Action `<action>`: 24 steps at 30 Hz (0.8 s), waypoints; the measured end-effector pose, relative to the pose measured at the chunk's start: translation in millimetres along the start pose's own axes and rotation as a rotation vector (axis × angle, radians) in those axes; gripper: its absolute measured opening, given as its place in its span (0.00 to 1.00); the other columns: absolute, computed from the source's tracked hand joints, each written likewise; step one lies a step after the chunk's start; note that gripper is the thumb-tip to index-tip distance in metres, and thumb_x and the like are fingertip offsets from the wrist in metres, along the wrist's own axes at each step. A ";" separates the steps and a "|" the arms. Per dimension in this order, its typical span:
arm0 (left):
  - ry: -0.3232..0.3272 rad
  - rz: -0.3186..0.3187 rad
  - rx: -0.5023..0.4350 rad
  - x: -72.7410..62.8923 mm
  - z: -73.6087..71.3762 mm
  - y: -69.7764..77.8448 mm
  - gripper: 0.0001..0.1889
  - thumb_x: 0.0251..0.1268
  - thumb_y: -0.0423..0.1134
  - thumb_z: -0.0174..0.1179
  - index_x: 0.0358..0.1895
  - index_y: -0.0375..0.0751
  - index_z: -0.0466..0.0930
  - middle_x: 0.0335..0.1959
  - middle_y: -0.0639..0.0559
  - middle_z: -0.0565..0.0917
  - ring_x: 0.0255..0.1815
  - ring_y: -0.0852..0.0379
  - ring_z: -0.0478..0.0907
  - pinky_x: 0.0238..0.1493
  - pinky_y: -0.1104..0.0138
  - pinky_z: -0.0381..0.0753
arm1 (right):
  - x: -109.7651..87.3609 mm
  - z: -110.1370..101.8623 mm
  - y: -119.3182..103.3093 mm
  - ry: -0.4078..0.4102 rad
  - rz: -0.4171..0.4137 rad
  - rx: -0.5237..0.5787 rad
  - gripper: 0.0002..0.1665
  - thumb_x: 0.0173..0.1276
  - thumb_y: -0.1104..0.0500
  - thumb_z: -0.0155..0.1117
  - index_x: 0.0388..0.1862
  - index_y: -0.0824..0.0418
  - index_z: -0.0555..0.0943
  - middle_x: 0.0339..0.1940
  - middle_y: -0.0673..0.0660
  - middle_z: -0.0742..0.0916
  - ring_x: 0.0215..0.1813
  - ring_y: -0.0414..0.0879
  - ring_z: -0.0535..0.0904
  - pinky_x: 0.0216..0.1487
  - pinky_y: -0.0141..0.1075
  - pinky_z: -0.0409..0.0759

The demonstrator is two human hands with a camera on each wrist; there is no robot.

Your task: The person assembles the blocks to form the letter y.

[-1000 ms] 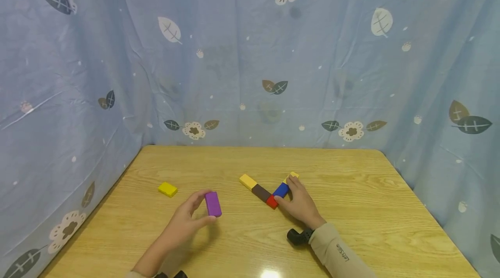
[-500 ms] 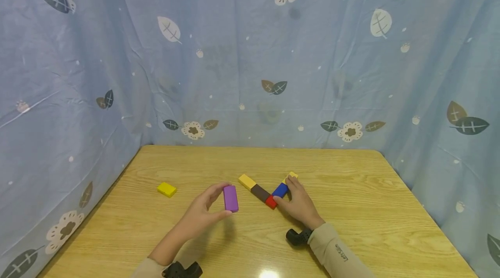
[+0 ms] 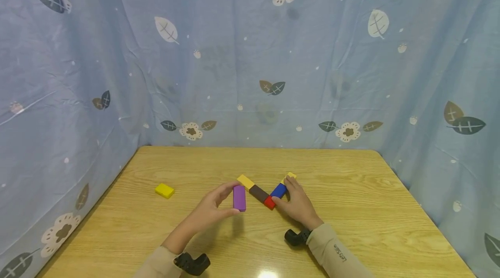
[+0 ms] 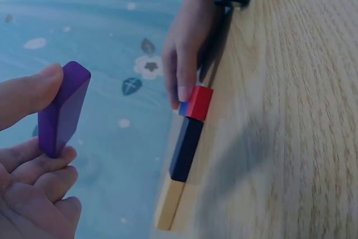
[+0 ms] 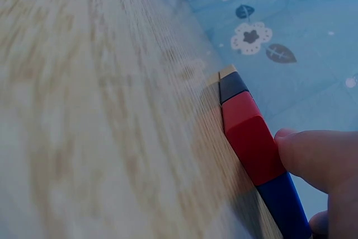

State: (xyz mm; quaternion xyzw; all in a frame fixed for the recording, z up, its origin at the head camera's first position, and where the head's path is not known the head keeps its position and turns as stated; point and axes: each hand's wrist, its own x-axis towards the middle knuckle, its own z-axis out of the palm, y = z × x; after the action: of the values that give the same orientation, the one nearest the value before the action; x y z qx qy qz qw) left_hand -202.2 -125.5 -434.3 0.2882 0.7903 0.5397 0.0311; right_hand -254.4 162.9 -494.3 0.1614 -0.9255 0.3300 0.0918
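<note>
My left hand pinches a purple block between thumb and fingertips, above the table and left of a V of blocks. That V runs from a tan block through a dark brown block to a red block at its near corner. From there a blue block and a yellowish block lead away to the right. My right hand spans this right arm, its thumb touching the red block and its fingertips on the yellowish one.
A bright yellow block lies alone at the left of the wooden table. A blue patterned curtain hangs along the back and sides. Each wrist wears a black device.
The left hand has carried the purple block to the right, close to the V of blocks. The right hand has kept its place on the blocks.
</note>
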 end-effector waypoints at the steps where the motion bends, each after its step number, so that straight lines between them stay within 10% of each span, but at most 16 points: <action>1: -0.009 -0.006 0.000 1.6 0.6 -1.7 0.35 0.59 0.43 0.65 0.70 0.47 0.61 0.72 0.48 0.63 0.75 0.47 0.55 0.72 0.57 0.56 | 0.0 0.1 -0.1 0.001 0.000 0.002 0.49 0.63 0.37 0.61 0.70 0.71 0.62 0.74 0.66 0.63 0.76 0.62 0.53 0.72 0.57 0.59; 24: -0.314 -0.125 0.018 26.9 29.3 -33.7 0.35 0.65 0.41 0.60 0.72 0.37 0.56 0.71 0.44 0.64 0.74 0.47 0.58 0.73 0.53 0.57 | 2.0 1.2 -0.6 -0.006 0.032 -0.027 0.50 0.63 0.35 0.60 0.70 0.70 0.62 0.74 0.65 0.63 0.75 0.61 0.54 0.72 0.56 0.58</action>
State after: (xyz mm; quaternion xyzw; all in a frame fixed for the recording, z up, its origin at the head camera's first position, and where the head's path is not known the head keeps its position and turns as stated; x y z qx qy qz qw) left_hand -228.3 -96.4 -468.7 0.3196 0.7968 0.4782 0.1851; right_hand -256.1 161.2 -494.3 0.1463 -0.9327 0.3182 0.0861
